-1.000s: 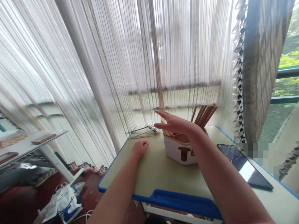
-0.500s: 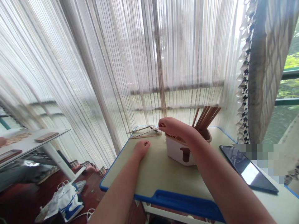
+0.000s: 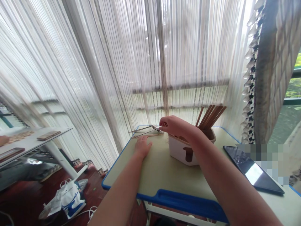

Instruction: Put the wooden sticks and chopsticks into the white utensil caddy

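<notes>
My right hand [image 3: 169,122] is closed in a pinch at the far side of the desk, beside a white holder [image 3: 177,152] with a brown rim. Its fingertips are on the shiny end of a slim piece of metal cutlery [image 3: 156,128]; whether it is a spoon or fork I cannot tell. More long metal handles lie there, pointing left, with a thin wooden chopstick [image 3: 151,135] just in front. My left hand [image 3: 142,147] rests open on the desktop, fingers stretched towards the chopstick. Several brown chopsticks [image 3: 209,117] stand tilted in the holder. My right forearm hides part of it.
The desk [image 3: 162,175] has a blue edge and a front tray. A dark tablet [image 3: 252,169] lies at right. Curtains [image 3: 122,62] hang close behind. At left, another person's hand [image 3: 3,140] is at a white table [image 3: 62,130]; bags [image 3: 70,197] sit on the floor.
My left hand has uncurled and moved slightly forward, towards the chopstick. My right fingers have come down onto the shiny end of the cutlery. The view has shifted slightly.
</notes>
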`<state>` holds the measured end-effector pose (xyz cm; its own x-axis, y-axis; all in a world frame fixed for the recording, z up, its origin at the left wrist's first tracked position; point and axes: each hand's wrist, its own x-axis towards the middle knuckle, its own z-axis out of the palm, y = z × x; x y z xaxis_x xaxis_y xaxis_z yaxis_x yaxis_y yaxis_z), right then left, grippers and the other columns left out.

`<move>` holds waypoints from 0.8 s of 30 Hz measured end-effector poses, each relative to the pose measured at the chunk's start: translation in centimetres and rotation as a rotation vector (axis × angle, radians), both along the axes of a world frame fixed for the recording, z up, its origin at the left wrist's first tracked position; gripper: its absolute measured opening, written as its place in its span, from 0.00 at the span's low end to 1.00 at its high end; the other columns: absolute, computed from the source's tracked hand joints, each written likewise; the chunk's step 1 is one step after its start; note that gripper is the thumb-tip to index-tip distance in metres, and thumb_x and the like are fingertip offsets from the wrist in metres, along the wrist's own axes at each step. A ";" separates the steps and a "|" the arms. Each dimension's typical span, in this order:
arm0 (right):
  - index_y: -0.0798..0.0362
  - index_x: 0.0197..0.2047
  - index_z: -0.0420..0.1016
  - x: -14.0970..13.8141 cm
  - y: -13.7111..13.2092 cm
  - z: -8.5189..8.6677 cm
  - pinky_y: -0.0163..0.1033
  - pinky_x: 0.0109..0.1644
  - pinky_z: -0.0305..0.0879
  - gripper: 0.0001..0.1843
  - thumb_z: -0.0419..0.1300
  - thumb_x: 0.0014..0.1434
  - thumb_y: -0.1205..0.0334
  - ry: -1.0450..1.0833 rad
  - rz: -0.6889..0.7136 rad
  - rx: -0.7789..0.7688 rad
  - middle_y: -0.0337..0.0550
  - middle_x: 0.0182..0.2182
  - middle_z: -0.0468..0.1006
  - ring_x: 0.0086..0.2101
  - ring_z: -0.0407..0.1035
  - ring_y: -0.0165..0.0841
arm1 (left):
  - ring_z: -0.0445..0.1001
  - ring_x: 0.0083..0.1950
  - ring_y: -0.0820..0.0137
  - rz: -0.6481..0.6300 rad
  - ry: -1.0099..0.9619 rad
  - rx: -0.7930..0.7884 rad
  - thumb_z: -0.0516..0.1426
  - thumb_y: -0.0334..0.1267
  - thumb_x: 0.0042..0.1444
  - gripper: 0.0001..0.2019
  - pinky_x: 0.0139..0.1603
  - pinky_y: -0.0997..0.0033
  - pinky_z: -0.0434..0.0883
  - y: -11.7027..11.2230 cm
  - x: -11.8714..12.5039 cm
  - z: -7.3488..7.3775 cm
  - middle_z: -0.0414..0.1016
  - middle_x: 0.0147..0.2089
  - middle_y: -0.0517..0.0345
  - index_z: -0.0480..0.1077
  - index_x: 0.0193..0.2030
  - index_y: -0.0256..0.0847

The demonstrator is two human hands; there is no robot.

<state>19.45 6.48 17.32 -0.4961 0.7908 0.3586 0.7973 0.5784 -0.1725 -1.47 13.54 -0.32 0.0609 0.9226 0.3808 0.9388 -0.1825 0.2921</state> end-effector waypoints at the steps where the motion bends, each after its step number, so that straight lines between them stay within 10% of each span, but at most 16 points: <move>1: 0.52 0.38 0.74 0.1 -0.1 0.1 0.33 0.29 0.55 0.13 0.55 0.56 0.54 0.002 0.002 0.004 0.43 0.32 0.77 0.30 0.67 0.30 | 0.52 0.65 0.56 0.026 0.022 -0.051 0.50 0.52 0.55 0.30 0.63 0.60 0.51 0.1 0.0 -0.1 0.55 0.65 0.42 0.60 0.60 0.35; 5: 0.53 0.39 0.73 0.5 -0.3 0.4 0.33 0.31 0.58 0.15 0.56 0.56 0.51 0.033 0.015 0.016 0.44 0.34 0.77 0.31 0.68 0.31 | 0.42 0.69 0.51 0.079 0.080 -0.229 0.40 0.62 0.56 0.38 0.63 0.50 0.48 0.5 0.3 -0.2 0.42 0.70 0.43 0.50 0.66 0.37; 24: 0.51 0.39 0.74 0.9 -0.5 0.7 0.38 0.40 0.62 0.12 0.56 0.56 0.54 0.086 0.005 0.117 0.45 0.39 0.76 0.38 0.68 0.35 | 0.56 0.60 0.54 0.149 0.145 -0.020 0.48 0.52 0.56 0.26 0.57 0.55 0.57 0.5 0.7 0.3 0.59 0.60 0.43 0.61 0.58 0.40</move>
